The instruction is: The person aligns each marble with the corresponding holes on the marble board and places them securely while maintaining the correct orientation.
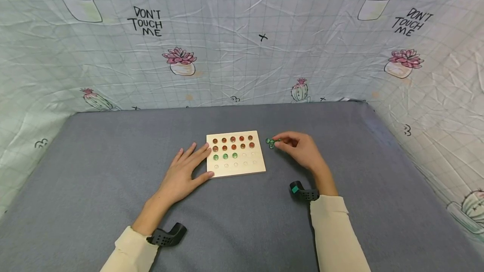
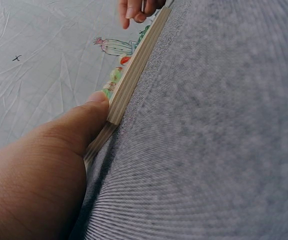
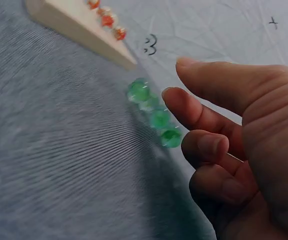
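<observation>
Fingers [image 1: 201, 157] of the left hand [image 1: 181, 179] spread wide and nearly straight, two tips and the thumb touching the left side of a pale wooden board [image 1: 245, 170], nothing clasped. Fingers of the right hand [image 1: 298, 150] partly bent, thumb and forefinger parted by a small gap, seemingly with nothing in hold, just beside the loose green beads [image 3: 160, 119] to the right of the board. In the right wrist view, four of these, clustered close together on the desk [image 1: 234, 230].

Board flat on the grey-covered desk, between the two hands, with four rows of five shallow round hollows. Both far rows full: ten red-amber beads [image 1: 232, 139], one per hollow. In the third row, three green beads [image 1: 225, 155] seated in the left hollows, the two at the right bare. In the row nearest the person, five bare hollows [image 1: 236, 164].

At each wrist, a black band [image 1: 168, 236] below a cream sleeve [image 1: 130, 249]. Behind the desk, a pale cloth [image 1: 223, 24] printed with potted plants and lettering.
</observation>
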`<state>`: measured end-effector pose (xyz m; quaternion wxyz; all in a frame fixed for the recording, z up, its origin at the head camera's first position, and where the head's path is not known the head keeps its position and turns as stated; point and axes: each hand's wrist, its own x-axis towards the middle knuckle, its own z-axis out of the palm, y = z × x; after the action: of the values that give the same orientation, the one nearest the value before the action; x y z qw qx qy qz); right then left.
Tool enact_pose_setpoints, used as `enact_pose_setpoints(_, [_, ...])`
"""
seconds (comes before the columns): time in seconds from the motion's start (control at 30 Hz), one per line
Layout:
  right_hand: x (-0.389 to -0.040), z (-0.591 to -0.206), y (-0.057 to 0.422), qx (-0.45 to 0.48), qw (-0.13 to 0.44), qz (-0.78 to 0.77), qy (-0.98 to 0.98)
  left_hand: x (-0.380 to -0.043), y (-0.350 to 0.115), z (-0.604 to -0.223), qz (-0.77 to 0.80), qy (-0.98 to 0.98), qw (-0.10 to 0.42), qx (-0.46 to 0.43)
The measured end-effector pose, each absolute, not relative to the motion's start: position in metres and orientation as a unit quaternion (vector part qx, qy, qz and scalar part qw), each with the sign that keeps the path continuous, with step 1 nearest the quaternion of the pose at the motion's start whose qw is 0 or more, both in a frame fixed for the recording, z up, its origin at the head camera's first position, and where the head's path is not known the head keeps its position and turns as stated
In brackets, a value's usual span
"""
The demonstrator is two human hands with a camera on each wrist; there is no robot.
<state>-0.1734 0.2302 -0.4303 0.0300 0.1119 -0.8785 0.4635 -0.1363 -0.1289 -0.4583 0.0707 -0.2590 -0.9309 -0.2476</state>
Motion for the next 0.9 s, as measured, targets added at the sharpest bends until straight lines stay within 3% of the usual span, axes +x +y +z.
enact_pose_setpoints(0.9, [-0.176, -0.443, 0.224, 0.119, 0.033, 0.416, -0.901, -0.136, -0.128, -0.458, -0.247, -0.930, 0.073, -0.261])
